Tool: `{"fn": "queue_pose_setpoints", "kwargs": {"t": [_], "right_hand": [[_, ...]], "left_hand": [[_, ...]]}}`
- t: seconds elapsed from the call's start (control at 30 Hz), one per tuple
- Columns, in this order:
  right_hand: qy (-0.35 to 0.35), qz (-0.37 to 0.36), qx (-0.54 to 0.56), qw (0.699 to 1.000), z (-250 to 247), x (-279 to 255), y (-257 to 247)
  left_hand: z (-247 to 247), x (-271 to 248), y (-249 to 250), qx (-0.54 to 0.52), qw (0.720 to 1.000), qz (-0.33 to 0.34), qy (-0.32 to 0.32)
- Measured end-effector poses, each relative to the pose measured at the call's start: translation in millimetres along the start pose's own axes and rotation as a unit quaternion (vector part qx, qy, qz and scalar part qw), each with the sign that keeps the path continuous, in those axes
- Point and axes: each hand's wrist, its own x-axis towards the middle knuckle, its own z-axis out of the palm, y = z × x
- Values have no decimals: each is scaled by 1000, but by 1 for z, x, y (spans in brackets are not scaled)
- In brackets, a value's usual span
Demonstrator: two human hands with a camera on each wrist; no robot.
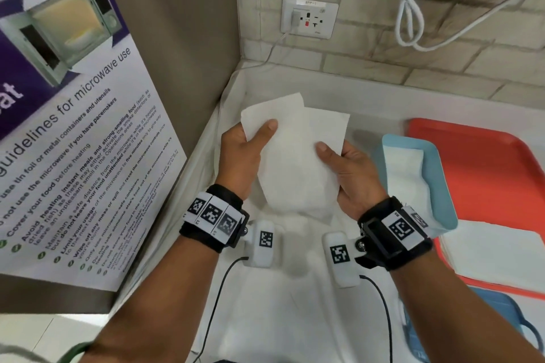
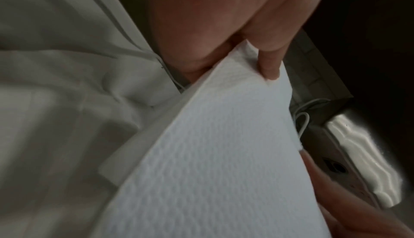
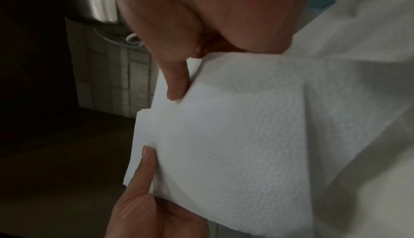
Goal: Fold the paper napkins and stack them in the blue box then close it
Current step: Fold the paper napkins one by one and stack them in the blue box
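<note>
From the head camera, the left hand (image 1: 243,156) and the right hand (image 1: 351,174) both hold one white paper napkin (image 1: 295,156) up above the white cloth (image 1: 280,318) on the counter. Each hand pinches a side of the napkin, thumb on top and fingers behind. The napkin bends in the middle, so its two halves lean toward each other (the fold is only partly made). At about 3 o'clock from the hands sits the blue box (image 1: 442,186), open, with folded napkins (image 1: 410,174) inside. It rests at the edge of a red tray (image 1: 486,162). A flat stack of napkins (image 1: 495,250) lies on the tray at about 4 o'clock. The blue lid (image 1: 501,318) lies at 5 o'clock. A microwave poster (image 1: 73,127) stands at 9 o'clock, and a wall socket (image 1: 309,18) is at 12 o'clock.

From the left wrist camera, the left thumb (image 2: 268,64) presses the napkin's top edge, clamped on it.

From the right wrist camera, the right thumb (image 3: 177,82) pinches the napkin near its edge, and the left thumb lies flat on it at 7 o'clock.
</note>
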Motion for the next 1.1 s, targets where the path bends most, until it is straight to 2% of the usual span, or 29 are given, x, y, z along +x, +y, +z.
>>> {"fn": "queue_pose_setpoints", "kwargs": {"t": [0.13,0.27,0.47,0.67,0.87,1.1], "right_hand": [[40,-18,-27,999,-13,3,-2],[90,-34,-37,995,-31,5,-15],[51,-60,-16,997,-32,-2,-25],[-3,-54,-13,998,5,-13,-16],[25,-37,-11,999,30,-9,1],[35,-46,-4,998,35,-5,6]], "left_hand": [[-10,8,6,-15,1000,16,3],[-17,14,9,16,999,32,-3],[-16,18,7,55,998,35,-7],[-6,14,3,71,996,41,-31],[7,1,5,68,995,17,-69],[11,-3,15,72,996,9,-47]]}}
